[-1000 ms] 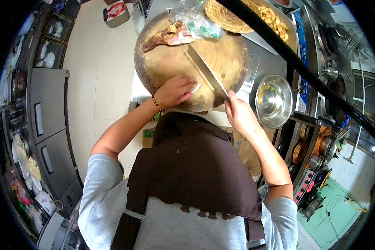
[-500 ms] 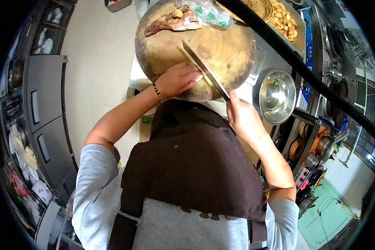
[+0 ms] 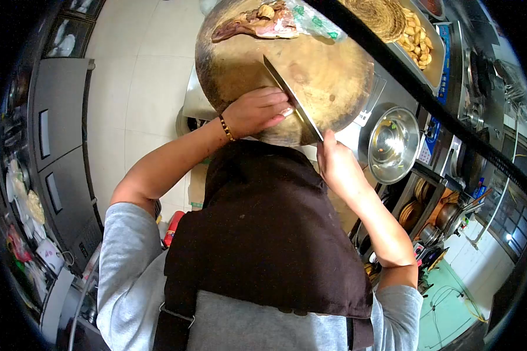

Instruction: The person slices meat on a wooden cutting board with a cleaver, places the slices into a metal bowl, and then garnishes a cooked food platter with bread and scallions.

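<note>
On the round wooden chopping board [image 3: 240, 64], my left hand [image 3: 259, 111] has its fingers bent round a small whitish piece [image 3: 287, 111] near the board's front edge. My right hand [image 3: 338, 162] is closed round the handle of a cleaver [image 3: 293, 98]. Its blade stands on edge, slanting up and left across the board, close beside my left fingertips. At the board's far side lies a brown and pink piece of meat [image 3: 255, 24], with a clear plastic bag with green marks [image 3: 315, 22] touching it.
To the right stands a metal bowl [image 3: 394, 145] with scraps inside. A tray [image 3: 436, 69] of sliced pale-brown food and a woven mat [image 3: 377, 17] are at the back right. A black strap [image 3: 416, 88] crosses the view. Grey cabinets [image 3: 64, 111] line the left.
The view has shifted, so the board and bowl appear displaced. The blade now looks thinner and more upright. Both hands keep their holds.
</note>
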Motion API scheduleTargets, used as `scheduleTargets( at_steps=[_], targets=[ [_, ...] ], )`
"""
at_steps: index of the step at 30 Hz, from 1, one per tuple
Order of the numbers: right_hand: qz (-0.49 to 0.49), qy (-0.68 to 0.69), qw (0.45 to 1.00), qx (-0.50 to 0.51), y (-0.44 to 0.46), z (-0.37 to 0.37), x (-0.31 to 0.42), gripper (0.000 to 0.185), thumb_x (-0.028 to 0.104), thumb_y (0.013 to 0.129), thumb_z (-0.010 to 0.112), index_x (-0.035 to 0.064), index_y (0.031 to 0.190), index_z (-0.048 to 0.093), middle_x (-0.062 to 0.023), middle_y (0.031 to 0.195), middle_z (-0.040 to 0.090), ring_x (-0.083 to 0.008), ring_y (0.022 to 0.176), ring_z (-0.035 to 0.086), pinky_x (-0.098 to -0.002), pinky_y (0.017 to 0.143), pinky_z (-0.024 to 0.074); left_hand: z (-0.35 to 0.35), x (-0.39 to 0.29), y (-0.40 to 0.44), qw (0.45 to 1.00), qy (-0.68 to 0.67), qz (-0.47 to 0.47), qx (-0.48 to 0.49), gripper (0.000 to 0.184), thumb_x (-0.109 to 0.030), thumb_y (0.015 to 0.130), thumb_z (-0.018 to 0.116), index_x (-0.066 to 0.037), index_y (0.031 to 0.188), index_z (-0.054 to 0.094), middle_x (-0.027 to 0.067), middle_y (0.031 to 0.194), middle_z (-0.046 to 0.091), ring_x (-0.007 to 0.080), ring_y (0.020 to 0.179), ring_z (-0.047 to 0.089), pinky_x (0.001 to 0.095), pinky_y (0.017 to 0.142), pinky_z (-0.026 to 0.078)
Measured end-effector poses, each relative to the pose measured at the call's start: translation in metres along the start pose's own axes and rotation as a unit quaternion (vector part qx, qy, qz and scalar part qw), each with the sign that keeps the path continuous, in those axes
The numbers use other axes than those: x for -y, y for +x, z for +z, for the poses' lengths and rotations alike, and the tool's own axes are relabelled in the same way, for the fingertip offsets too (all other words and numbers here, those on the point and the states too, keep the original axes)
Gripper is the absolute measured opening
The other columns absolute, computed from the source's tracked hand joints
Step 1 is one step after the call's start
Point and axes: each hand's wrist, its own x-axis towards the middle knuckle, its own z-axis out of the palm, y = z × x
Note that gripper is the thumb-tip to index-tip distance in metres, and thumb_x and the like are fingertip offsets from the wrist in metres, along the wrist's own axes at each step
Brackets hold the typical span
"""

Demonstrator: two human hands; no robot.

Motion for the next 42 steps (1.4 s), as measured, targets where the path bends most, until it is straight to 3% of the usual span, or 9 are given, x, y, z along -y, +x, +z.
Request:
scheduleTargets(
  at_steps=[9, 16, 17, 19, 31, 35, 37, 39, 42],
  targets=[
    [-0.090, 0.006, 0.993, -0.080, 0.032, 0.010, -0.008, 0.018, 0.002, 0.080, 0.047, -0.0043, 0.094, 0.036, -0.0264, 0.061, 0.053, -0.0449, 0.063, 0.055, -0.0500, 0.055, 0.0417, -0.001, -0.005, -0.001, 0.999, 0.024, -0.018, 0.039, 0.032, -0.011, 0.074, 0.064, -0.004, 0.103, 0.054, 0.0088, 0.105, 0.053, 0.0269, 0.099, 0.051, 0.0355, 0.086, 0.044],
    [0.007, -0.003, 1.000, -0.008, -0.013, -0.015, 0.012, 0.020, -0.001, 0.079, 0.049, -0.0047, 0.096, 0.039, -0.0177, 0.061, 0.054, -0.0364, 0.059, 0.057, -0.0439, 0.053, 0.0453, -0.005, -0.008, 0.009, 0.995, 0.050, -0.028, 0.085, 0.026, -0.015, 0.079, 0.057, -0.002, 0.101, 0.054, 0.0123, 0.103, 0.055, 0.0256, 0.096, 0.053, 0.0343, 0.082, 0.045],
    [0.019, 0.015, 1.000, 0.011, -0.016, -0.014, 0.009, 0.021, -0.001, 0.078, 0.049, -0.0047, 0.097, 0.039, -0.0219, 0.063, 0.055, -0.0386, 0.062, 0.059, -0.0461, 0.054, 0.0459, -0.011, -0.012, 0.018, 0.962, 0.008, -0.149, 0.229, 0.027, -0.017, 0.080, 0.056, -0.002, 0.102, 0.054, 0.0126, 0.102, 0.056, 0.0260, 0.096, 0.053, 0.0352, 0.084, 0.045],
    [0.045, 0.028, 0.998, 0.033, -0.009, -0.011, 0.011, 0.017, 0.002, 0.080, 0.045, -0.0048, 0.093, 0.039, -0.0258, 0.065, 0.056, -0.0432, 0.066, 0.059, -0.0497, 0.057, 0.0478, 0.005, 0.000, 0.003, 0.994, 0.060, -0.001, 0.090, 0.028, -0.020, 0.082, 0.055, 0.000, 0.103, 0.055, 0.0131, 0.102, 0.056, 0.0257, 0.098, 0.052, 0.0370, 0.087, 0.044],
    [-0.036, 0.011, 0.998, -0.048, 0.025, -0.010, 0.018, 0.015, 0.002, 0.080, 0.046, -0.0057, 0.089, 0.038, -0.0228, 0.063, 0.055, -0.0422, 0.063, 0.057, -0.0470, 0.055, 0.0441, 0.000, -0.008, 0.002, 0.998, 0.057, -0.003, 0.030, 0.031, -0.015, 0.077, 0.061, 0.000, 0.103, 0.058, 0.0127, 0.101, 0.056, 0.0263, 0.096, 0.052, 0.0353, 0.087, 0.043],
    [0.001, 0.038, 0.999, 0.026, 0.000, -0.018, 0.015, 0.018, 0.001, 0.079, 0.045, -0.0076, 0.093, 0.040, -0.0280, 0.065, 0.055, -0.0436, 0.067, 0.058, -0.0483, 0.059, 0.0468, -0.001, -0.007, 0.004, 0.998, 0.056, 0.012, 0.016, 0.034, -0.014, 0.076, 0.062, 0.000, 0.106, 0.058, 0.0103, 0.104, 0.056, 0.0247, 0.095, 0.052, 0.0331, 0.086, 0.042],
    [0.021, 0.035, 0.999, 0.019, 0.003, 0.001, 0.008, 0.019, -0.001, 0.077, 0.046, -0.0077, 0.092, 0.038, -0.0185, 0.058, 0.054, -0.0352, 0.057, 0.058, -0.0413, 0.050, 0.0453, 0.003, -0.005, 0.002, 0.998, 0.058, 0.012, 0.005, 0.031, -0.013, 0.076, 0.061, 0.001, 0.104, 0.059, 0.0110, 0.103, 0.057, 0.0248, 0.097, 0.052, 0.0346, 0.087, 0.042],
    [-0.003, 0.022, 1.000, -0.022, 0.023, 0.015, 0.009, 0.016, 0.003, 0.080, 0.043, -0.0074, 0.092, 0.040, -0.0266, 0.062, 0.056, -0.0436, 0.063, 0.058, -0.0493, 0.056, 0.0470, 0.008, 0.003, -0.002, 0.988, 0.125, 0.085, 0.011, 0.028, -0.014, 0.077, 0.060, 0.001, 0.101, 0.059, 0.0123, 0.104, 0.057, 0.0256, 0.098, 0.053, 0.0361, 0.089, 0.041],
    [-0.005, 0.039, 0.998, -0.045, 0.037, 0.029, 0.001, 0.016, -0.002, 0.077, 0.047, -0.0030, 0.090, 0.037, -0.0190, 0.057, 0.053, -0.0377, 0.055, 0.057, -0.0442, 0.048, 0.0440, 0.007, 0.002, -0.007, 0.989, 0.121, 0.073, 0.055, 0.028, -0.014, 0.079, 0.058, 0.002, 0.101, 0.057, 0.0139, 0.104, 0.056, 0.0263, 0.100, 0.052, 0.0371, 0.090, 0.040]
  ],
)
